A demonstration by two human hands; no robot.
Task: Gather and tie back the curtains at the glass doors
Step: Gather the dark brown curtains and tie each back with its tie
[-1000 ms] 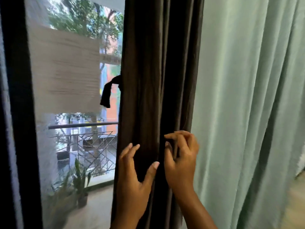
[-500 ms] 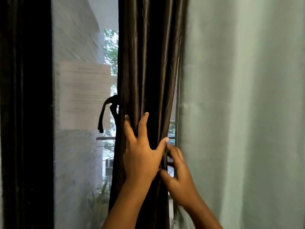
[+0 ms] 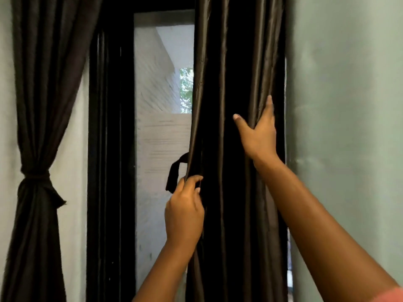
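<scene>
A dark brown curtain [image 3: 226, 88] hangs in folds at the middle of the glass door [image 3: 161, 127]. My left hand [image 3: 185, 212] pinches its left edge at waist height, beside a dark tie-back strap [image 3: 173, 174] that dangles from behind the edge. Higher up, my right hand [image 3: 259, 131] grips the curtain's right-hand folds, thumb spread to the left and fingers wrapped behind the fabric. Another dark brown curtain [image 3: 43, 83] at the far left is bunched and bound with a knotted tie [image 3: 36, 177].
A pale green curtain [image 3: 349, 127] fills the right side, close against my right arm. The black door frame [image 3: 109, 149] stands between the tied curtain and the glass. A sheet of paper [image 3: 163, 140] is stuck on the glass.
The view swung left and the tied curtain came into sight. My right hand rose and took the curtain's right folds. My left hand dropped to the left edge near the strap.
</scene>
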